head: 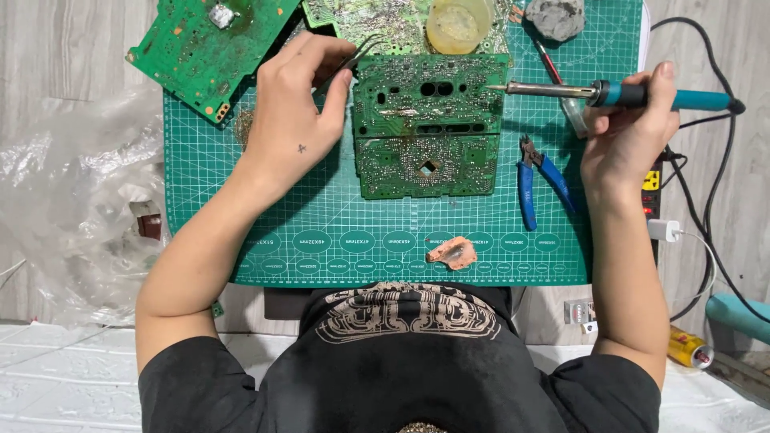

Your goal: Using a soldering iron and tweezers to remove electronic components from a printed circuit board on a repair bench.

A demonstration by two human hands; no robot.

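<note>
Left hand (293,100): fingers curled shut around a pair of tweezers (361,48) — the thin tips stick out past the fingertips toward the top left corner of the circuit board.
Right hand (630,128): closed in a pen-like grip on the teal handle of a soldering iron (618,95); its metal tip reaches out to the left of the fingers and meets the right edge of the board.
Circuit board (429,124): green, solder side up, lying flat between the two hands on the cutting mat (353,232); the iron's tip sits at its upper right edge, the tweezer tips just off its upper left.
Progress: judging by the pose, work on the board is under way — iron at the board, tweezers near it but, as far as I can tell, gripping nothing. No loosened part shows at the tips. How many joints are already done cannot be told; most of the board looks untouched.
Below the right fingers: blue-handled cutters (537,180) on the mat, untouched.
Beyond the left fingers: a second green board (204,44), tilted, half off the mat.
Above the board: a round yellowish tub (459,24) and a grey lump (555,18).
Near mat edge: a small orange scrap (451,252), well apart from both hands.
Far left: crumpled clear plastic (64,192).
</note>
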